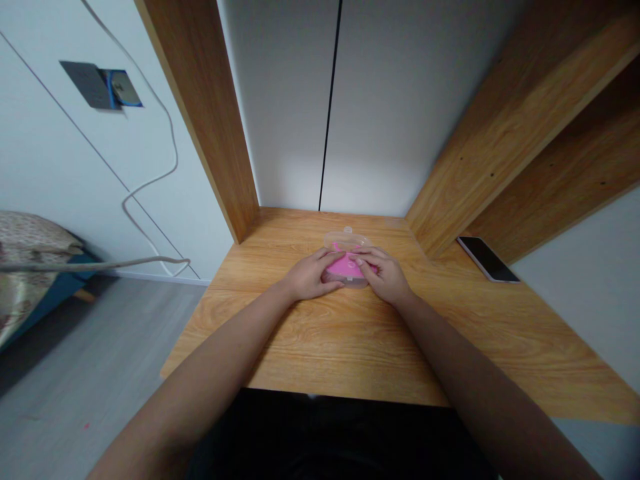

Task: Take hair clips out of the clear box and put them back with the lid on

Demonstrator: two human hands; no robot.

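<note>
A small clear plastic case (356,283) lies on the wooden desk with its see-through lid (345,237) raised at the back. A flat pink piece (344,267) sits in or over the case; its exact kind is too small to make out. My left hand (313,275) grips the left side of the case, thumb at the near edge and fingers reaching over the pink piece. From the right, my right hand (387,275) closes on the pink piece, its thumb pressed on top. The fingers of both hands cover part of the case.
The wooden desktop (345,347) runs between wooden side panels, with a white panel (290,107) behind. A phone (487,259) lies at the right. On the left wall are a loose socket plate (90,83) and a hanging white cable (170,127).
</note>
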